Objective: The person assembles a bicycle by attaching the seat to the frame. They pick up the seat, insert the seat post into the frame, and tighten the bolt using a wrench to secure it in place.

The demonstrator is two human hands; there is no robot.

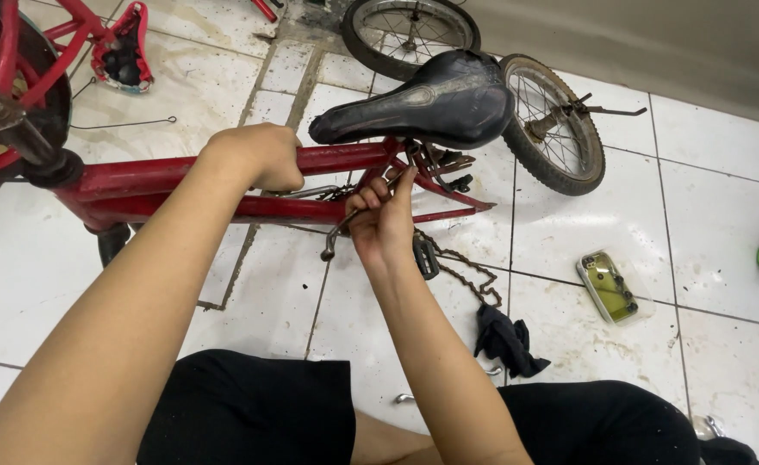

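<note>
1. While the left hand [255, 155] grips the red bike frame [164, 176] just left of the seat [423, 99], the right hand [384, 220] is closer to the wrench [345, 226].
2. Right fingers wrap the wrench, which slants up toward the seat's underside, probably onto a bolt.

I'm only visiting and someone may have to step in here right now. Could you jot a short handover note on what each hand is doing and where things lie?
Left hand: closed over the red bike frame, steadying it.
Right hand: grip shut on a metal wrench, its upper end set at the fitting under the black saddle.
Things: a loose chain and a dark rag lie on the white tiled floor; a small yellow-green case lies to the right; a small wheel sits behind the saddle.
Done: the chain is off the bike.
Left: the wrench is on the fitting under the saddle; whether it is loose or tight cannot be told.
</note>
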